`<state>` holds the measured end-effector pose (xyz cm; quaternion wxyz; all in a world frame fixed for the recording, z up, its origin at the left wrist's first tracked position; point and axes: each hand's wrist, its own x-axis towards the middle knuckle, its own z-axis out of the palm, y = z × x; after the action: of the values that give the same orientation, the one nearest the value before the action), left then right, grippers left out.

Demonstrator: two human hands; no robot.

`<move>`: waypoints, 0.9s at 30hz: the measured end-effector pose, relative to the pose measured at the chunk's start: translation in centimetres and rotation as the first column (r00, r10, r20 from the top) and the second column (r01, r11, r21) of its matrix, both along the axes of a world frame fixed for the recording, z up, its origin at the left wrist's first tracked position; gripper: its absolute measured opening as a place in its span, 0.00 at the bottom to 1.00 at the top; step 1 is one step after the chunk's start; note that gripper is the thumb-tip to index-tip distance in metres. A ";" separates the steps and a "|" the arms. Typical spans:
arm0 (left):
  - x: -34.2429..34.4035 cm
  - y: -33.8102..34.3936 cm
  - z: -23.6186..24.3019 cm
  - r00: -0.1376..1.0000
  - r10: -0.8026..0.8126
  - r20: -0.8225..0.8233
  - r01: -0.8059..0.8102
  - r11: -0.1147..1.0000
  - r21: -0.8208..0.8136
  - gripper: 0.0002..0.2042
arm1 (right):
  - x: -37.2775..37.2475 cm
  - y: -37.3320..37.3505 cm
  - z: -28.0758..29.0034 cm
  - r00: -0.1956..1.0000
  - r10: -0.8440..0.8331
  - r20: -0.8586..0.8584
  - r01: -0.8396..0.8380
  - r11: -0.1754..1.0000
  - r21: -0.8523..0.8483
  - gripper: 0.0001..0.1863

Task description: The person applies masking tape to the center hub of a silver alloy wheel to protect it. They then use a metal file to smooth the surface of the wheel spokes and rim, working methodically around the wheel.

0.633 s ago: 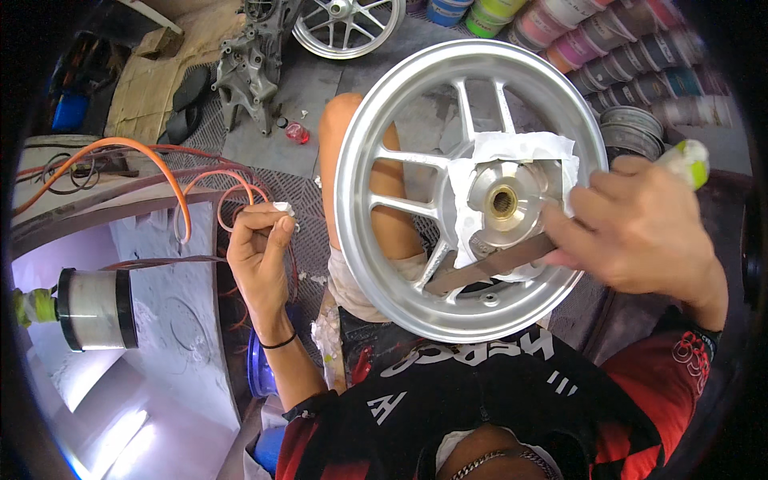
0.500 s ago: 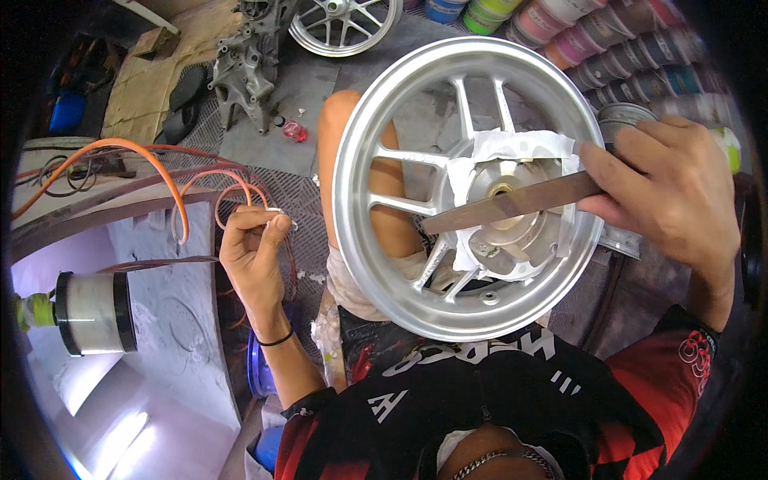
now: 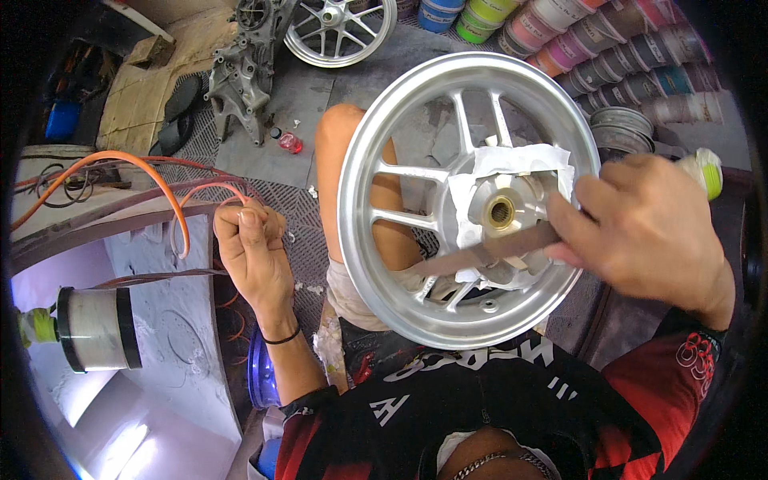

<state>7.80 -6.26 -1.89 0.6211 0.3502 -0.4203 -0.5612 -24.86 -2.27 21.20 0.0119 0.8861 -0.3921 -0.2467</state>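
A silver motorcycle wheel rim (image 3: 358,276) lies across my lap, with white masking paper (image 3: 520,160) stuck around its hub (image 3: 500,212). My right hand (image 3: 652,232) is closed around one end of a flat, brownish, blade-like tool (image 3: 480,254). The tool slants over the lower part of the hub, its tapered tip pointing left, and looks slightly blurred. Whether it touches the paper or the metal I cannot tell. To the left of the wheel, my left hand (image 3: 254,248) is raised with its fingers pinched together; anything between them is hidden.
Several paint tubs (image 3: 632,56) are stacked at the back right. Another silver wheel (image 3: 340,32) and a grey metal casing (image 3: 240,84) stand at the back. A small bottle of red liquid (image 3: 286,142) is on the floor. An orange hose (image 3: 152,164) loops at the left.
The tool has moved down and slightly left, uncovering the hub's centre. My left hand has turned and its fingers have curled in; the white scrap at its fingertips no longer shows.
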 end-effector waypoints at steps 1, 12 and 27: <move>0.1 0.0 0.1 1.000 -0.010 -0.018 0.010 1.000 -0.002 0.09 | -0.1 -0.1 0.3 1.000 0.005 0.002 -0.005 1.000 -0.010 0.24; -1.3 -0.2 3.1 0.969 -0.022 0.246 0.020 1.000 0.012 0.07 | 0.1 -0.2 0.3 0.995 0.071 0.070 -0.072 0.997 0.003 0.24; -10.8 -4.4 7.1 0.510 -0.249 0.823 0.633 0.757 -0.163 0.10 | -2.4 -0.6 0.1 0.996 0.013 0.085 -0.004 0.994 -0.112 0.23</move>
<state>-2.99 -10.69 5.24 0.2768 0.2762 -0.8333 -0.3908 -27.28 -2.90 21.27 0.0456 0.8956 -0.4016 -0.1861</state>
